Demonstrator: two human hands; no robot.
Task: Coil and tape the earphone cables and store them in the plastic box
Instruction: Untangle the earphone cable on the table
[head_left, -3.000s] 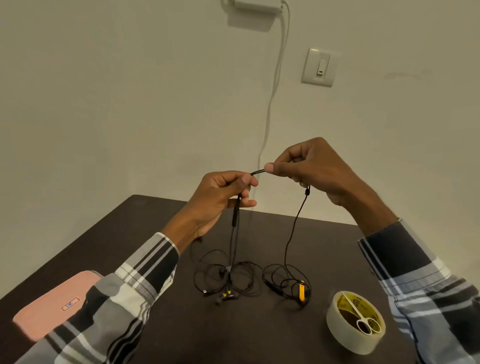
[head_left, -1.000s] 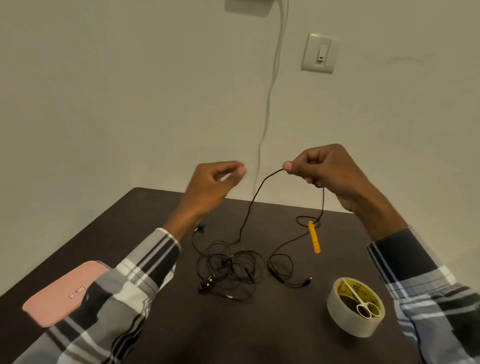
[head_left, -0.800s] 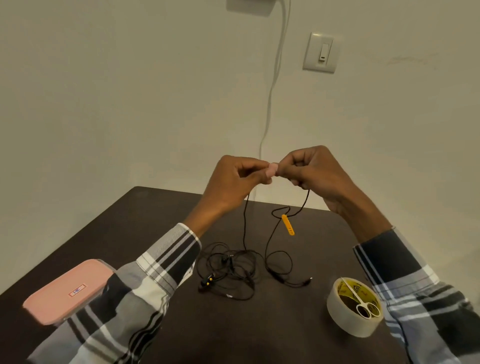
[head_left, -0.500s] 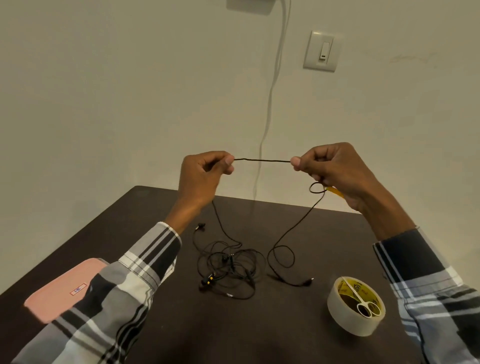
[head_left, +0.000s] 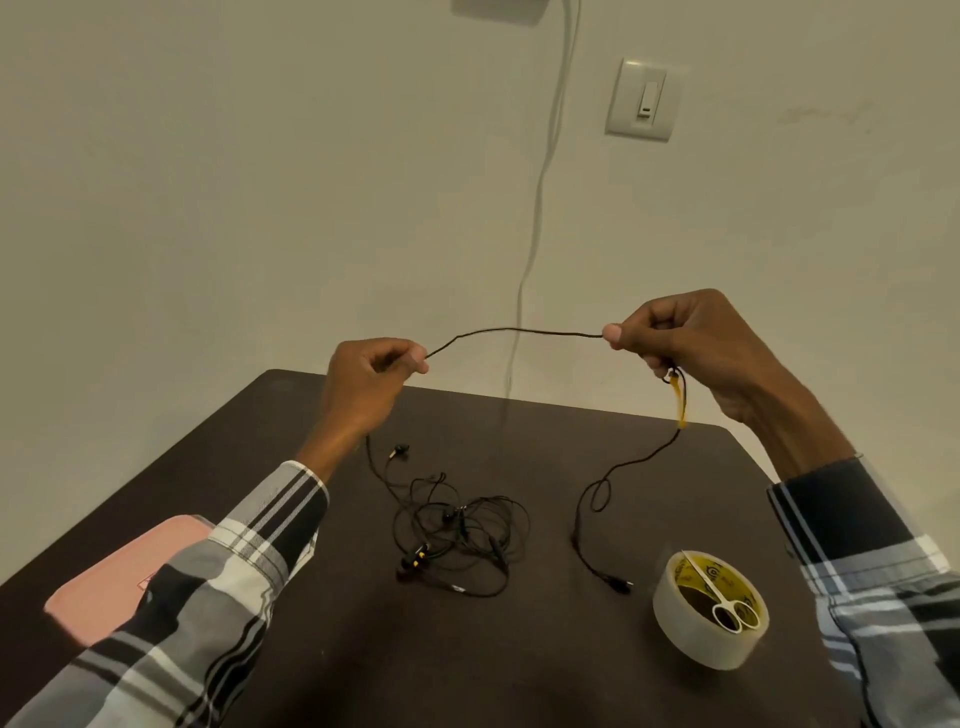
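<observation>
Both hands are raised above the surface, and each pinches the same earphone cable: the left hand with thumb and forefinger clamped on one end of a span, the right hand clamped on the other, probably to draw it straight and free of kinks before coiling. The thin black cable sags slightly between the fingers; below the right fingers hang a small loop and a yellow piece. The rest trails down to a loose tangle under the left fingers.
</observation>
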